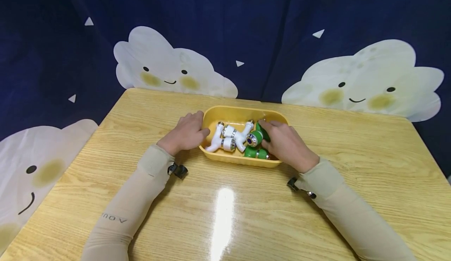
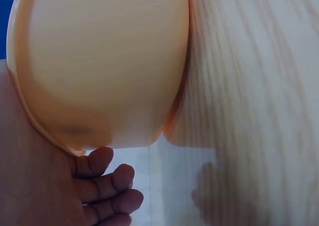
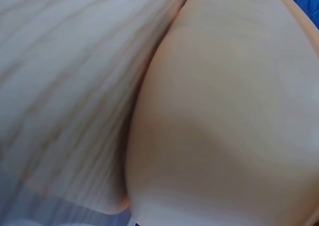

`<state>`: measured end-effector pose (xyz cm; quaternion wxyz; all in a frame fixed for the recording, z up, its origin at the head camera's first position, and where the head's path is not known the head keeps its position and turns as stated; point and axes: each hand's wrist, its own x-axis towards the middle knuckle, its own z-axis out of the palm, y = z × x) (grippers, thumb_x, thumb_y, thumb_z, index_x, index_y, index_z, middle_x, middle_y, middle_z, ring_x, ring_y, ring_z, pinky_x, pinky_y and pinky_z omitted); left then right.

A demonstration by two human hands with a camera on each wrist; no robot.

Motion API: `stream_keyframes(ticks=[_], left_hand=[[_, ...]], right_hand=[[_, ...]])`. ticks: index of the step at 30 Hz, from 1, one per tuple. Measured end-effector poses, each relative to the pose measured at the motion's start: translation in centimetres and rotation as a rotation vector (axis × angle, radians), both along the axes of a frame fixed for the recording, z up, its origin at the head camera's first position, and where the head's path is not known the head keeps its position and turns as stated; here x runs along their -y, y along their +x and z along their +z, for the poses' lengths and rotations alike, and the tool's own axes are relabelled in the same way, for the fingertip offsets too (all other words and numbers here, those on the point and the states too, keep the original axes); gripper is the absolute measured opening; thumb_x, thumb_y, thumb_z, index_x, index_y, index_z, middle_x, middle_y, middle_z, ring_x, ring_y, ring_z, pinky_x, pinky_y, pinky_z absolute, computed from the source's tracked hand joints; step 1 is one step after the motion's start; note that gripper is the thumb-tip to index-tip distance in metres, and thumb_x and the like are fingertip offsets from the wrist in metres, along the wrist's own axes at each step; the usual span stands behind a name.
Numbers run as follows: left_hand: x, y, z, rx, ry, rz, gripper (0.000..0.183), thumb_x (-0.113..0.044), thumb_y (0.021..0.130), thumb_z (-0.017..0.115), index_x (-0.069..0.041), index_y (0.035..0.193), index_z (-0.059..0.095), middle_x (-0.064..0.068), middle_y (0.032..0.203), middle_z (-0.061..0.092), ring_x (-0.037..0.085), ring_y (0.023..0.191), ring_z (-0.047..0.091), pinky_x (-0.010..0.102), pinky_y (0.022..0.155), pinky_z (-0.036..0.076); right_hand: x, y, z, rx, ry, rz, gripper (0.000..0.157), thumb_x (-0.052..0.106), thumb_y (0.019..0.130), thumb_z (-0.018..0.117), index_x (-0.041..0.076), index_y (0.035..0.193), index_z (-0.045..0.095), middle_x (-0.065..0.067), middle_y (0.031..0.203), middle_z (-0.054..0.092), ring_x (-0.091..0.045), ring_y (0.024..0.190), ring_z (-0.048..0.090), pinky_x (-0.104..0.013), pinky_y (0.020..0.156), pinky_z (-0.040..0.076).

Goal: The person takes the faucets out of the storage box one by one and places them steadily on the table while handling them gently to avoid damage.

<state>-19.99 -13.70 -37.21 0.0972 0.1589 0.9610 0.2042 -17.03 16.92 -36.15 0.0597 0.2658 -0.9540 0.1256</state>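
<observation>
Tap (image 1: pixel 259 135), the upper green one, sits inside the yellow tray (image 1: pixel 225 159), pinched in the right hand (image 1: pixel 287 143), and looks stiff, light and slightly slippery, so its body (image 1: pixel 262 130) seems a surer hold than its knob (image 1: pixel 255 138), while the left hand (image 1: pixel 186 132) grips the tray's left end.

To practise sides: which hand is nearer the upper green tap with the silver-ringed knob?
Right. The right hand grips that green tap; the left hand is farther, holding the left end of the yellow oblong tub.
</observation>
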Motion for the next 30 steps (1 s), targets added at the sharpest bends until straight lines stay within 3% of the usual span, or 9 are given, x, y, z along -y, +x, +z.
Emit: stream_keyframes(ticks=[4,11,30], left_hand=[[-0.1,0.1,0.0,-0.001,-0.002,0.002,0.024,-0.032,0.1,0.043,-0.009,0.105,0.047,0.01,0.09,0.046,0.029,0.091,0.042,0.038,0.083,0.029],[-0.2,0.0,0.1,-0.001,-0.001,0.003,0.023,-0.031,0.1,0.044,-0.009,0.103,0.047,0.009,0.089,0.046,0.029,0.09,0.043,0.037,0.082,0.03],[-0.1,-0.1,0.0,-0.01,0.009,0.011,0.022,-0.031,0.098,0.045,-0.009,0.104,0.048,0.009,0.089,0.049,0.028,0.09,0.045,0.036,0.082,0.032]], right_hand=[[-0.1,0.0,-0.1,-0.005,-0.001,0.002,0.057,0.01,0.088,0.076,-0.006,0.141,0.058,-0.022,0.107,0.072,-0.024,0.074,0.063,-0.04,0.063,0.054],[-0.2,0.1,0.1,-0.041,0.026,0.023,0.056,0.012,0.089,0.078,-0.006,0.139,0.059,-0.025,0.115,0.072,-0.032,0.088,0.072,-0.047,0.073,0.06],[0.0,0.8,1.6,-0.08,0.03,0.033,0.056,0.013,0.089,0.077,-0.005,0.139,0.06,-0.021,0.104,0.072,-0.022,0.069,0.062,-0.037,0.059,0.055]])
